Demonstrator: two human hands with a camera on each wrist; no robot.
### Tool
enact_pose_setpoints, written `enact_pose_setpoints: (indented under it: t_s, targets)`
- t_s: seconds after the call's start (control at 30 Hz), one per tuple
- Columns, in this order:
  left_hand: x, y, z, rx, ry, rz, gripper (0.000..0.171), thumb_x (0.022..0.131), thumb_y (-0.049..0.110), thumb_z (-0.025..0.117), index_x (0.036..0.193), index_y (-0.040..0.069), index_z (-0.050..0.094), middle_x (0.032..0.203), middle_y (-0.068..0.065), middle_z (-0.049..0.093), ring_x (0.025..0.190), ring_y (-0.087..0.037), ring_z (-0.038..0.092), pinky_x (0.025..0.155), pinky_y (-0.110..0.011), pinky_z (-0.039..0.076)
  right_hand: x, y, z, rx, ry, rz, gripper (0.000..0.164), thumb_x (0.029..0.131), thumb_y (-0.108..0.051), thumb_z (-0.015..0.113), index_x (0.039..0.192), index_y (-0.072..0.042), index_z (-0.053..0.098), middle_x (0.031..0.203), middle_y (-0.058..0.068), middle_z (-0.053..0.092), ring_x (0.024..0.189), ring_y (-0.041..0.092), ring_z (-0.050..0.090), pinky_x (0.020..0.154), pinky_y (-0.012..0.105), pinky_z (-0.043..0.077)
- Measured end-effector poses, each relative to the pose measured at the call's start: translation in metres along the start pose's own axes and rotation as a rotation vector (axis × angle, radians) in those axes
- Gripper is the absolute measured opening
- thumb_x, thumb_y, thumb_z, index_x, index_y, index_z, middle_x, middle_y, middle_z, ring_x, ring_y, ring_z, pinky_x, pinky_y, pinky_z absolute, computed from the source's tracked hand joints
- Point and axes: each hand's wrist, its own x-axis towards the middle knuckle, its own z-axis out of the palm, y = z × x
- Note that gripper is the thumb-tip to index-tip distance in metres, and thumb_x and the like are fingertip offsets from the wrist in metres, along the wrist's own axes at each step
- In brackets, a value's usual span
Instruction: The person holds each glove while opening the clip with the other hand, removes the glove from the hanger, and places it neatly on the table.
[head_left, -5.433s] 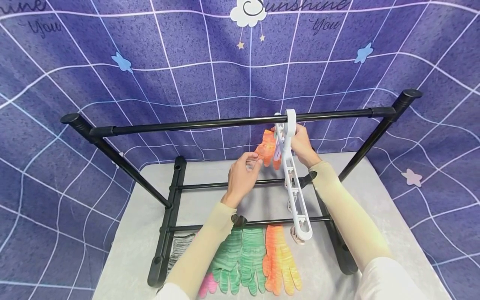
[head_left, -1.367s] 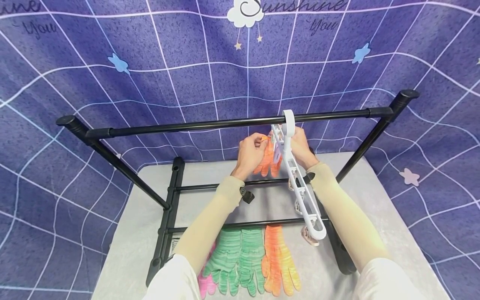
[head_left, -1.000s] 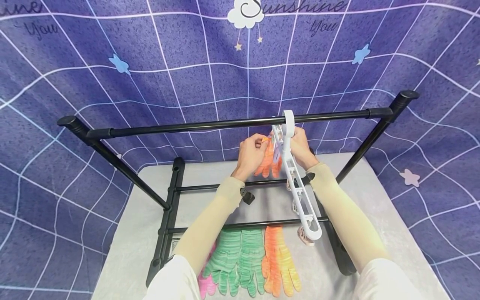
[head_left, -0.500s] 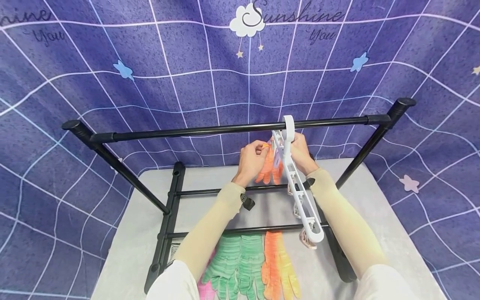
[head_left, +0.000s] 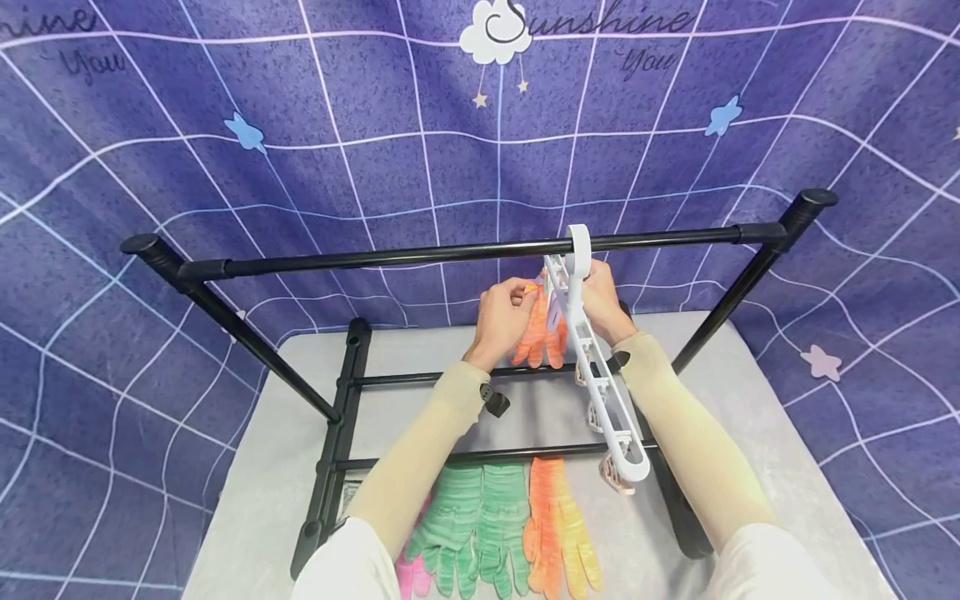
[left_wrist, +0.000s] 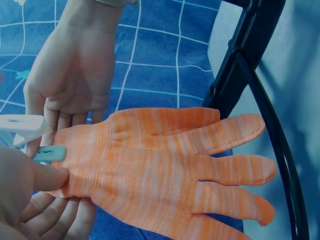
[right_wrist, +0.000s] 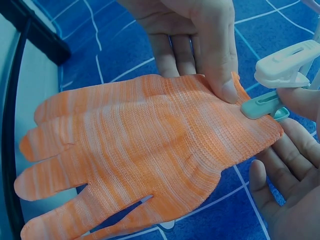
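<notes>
An orange knit glove (head_left: 536, 337) hangs, fingers down, at the far end of a white clip hanger (head_left: 606, 396). My left hand (head_left: 501, 321) pinches its cuff, thumb on the face and fingers behind. From the hanger's far side, my right hand (head_left: 602, 302) reaches in; its thumb and fingers pinch a teal clothespin (right_wrist: 262, 105). That clothespin overlaps the cuff edge, as both wrist views show. Just above it is a white clothespin (right_wrist: 287, 62). A lavender clothespin (head_left: 554, 310) hangs next to the glove.
A black rack's top bar (head_left: 420, 255) carries the hanger; lower bars (head_left: 540, 452) cross beneath my arms. On the grey table (head_left: 258, 492), green gloves (head_left: 480, 517), an orange-yellow glove (head_left: 558, 525) and a pink glove (head_left: 412, 575) lie in front. More clothespins (head_left: 617, 475) dangle under the hanger.
Since the oldest frame, my left hand has moved up and right to pinch the cuff, and the hanger's near end has swung right. During the last second, the hands stay nearly still.
</notes>
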Motion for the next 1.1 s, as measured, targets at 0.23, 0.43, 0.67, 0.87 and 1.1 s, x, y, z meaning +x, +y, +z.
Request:
enact_pose_setpoints:
  t_s: [0.23, 0.43, 0.67, 0.87, 1.1]
  targets:
    - [-0.0009, 0.0005, 0.0004, -0.003, -0.001, -0.004, 0.021, 0.103, 0.020, 0.074, 0.119, 0.008, 0.080, 0.102, -0.007, 0.080, 0.094, -0.019, 0.078, 0.085, -0.034, 0.062, -0.0008, 0.0000, -0.0005, 0.000, -0.007, -0.018, 0.015, 0.087, -0.003, 0.069, 0.076, -0.012, 0.063, 0.067, -0.007, 0.054, 0.073, 0.013, 0.048, 0.065, 0.026, 0.043]
    - [-0.0021, 0.0001, 0.0010, -0.002, -0.006, -0.003, 0.021, 0.102, 0.019, 0.075, 0.118, 0.006, 0.079, 0.102, -0.008, 0.080, 0.093, -0.020, 0.078, 0.085, -0.032, 0.062, -0.0010, 0.0000, -0.0006, 0.005, -0.012, -0.027, 0.010, 0.086, -0.001, 0.068, 0.080, -0.006, 0.063, 0.069, -0.008, 0.056, 0.073, 0.012, 0.049, 0.066, 0.025, 0.044]
    - [-0.0031, 0.0005, 0.0001, -0.003, -0.015, 0.002, 0.019, 0.102, 0.017, 0.075, 0.116, 0.006, 0.080, 0.103, -0.009, 0.081, 0.093, -0.021, 0.078, 0.085, -0.032, 0.062, -0.0019, -0.0017, -0.0004, 0.019, -0.023, -0.018, 0.009, 0.088, 0.001, 0.066, 0.082, -0.002, 0.061, 0.067, -0.008, 0.054, 0.071, 0.012, 0.048, 0.063, 0.025, 0.043]
    - [-0.0043, 0.0010, -0.0007, 0.003, -0.013, -0.006, 0.018, 0.101, 0.017, 0.076, 0.116, 0.006, 0.080, 0.103, -0.009, 0.080, 0.094, -0.021, 0.078, 0.086, -0.033, 0.062, -0.0024, -0.0008, 0.0004, 0.031, -0.019, -0.024, 0.009, 0.091, -0.001, 0.066, 0.082, 0.000, 0.062, 0.066, -0.008, 0.055, 0.071, 0.012, 0.048, 0.065, 0.025, 0.043]
    - [-0.0047, 0.0012, -0.0013, -0.007, -0.014, -0.016, 0.020, 0.101, 0.018, 0.076, 0.117, 0.006, 0.080, 0.103, -0.009, 0.080, 0.094, -0.021, 0.078, 0.086, -0.033, 0.062, -0.0019, -0.0010, 0.0007, 0.052, -0.011, -0.024, 0.016, 0.087, 0.005, 0.064, 0.077, -0.008, 0.061, 0.066, -0.008, 0.055, 0.070, 0.011, 0.048, 0.062, 0.025, 0.042]
